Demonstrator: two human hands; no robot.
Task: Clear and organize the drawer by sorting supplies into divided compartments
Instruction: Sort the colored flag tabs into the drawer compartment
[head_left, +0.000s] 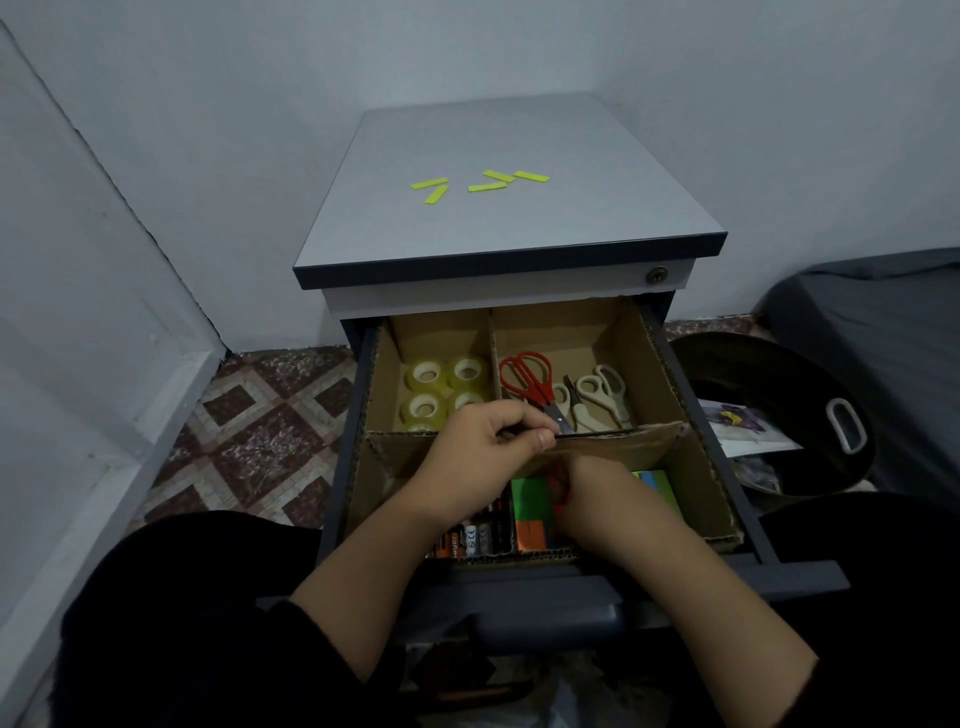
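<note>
The open drawer holds a cardboard divider insert. Several clear tape rolls fill the back left compartment. In the back right compartment lie red-handled scissors and white-handled scissors. Batteries and coloured sticky-note pads sit in the front compartments. My left hand pinches the top edge of the cross divider, right by the red scissors' blade tip. My right hand is down in the front compartment, closed around a small red object that is mostly hidden.
Several yellow-green strips lie on the grey cabinet top. A dark round bin with papers stands right of the drawer. The drawer's grey handle is near my body. Walls close in behind and to the left.
</note>
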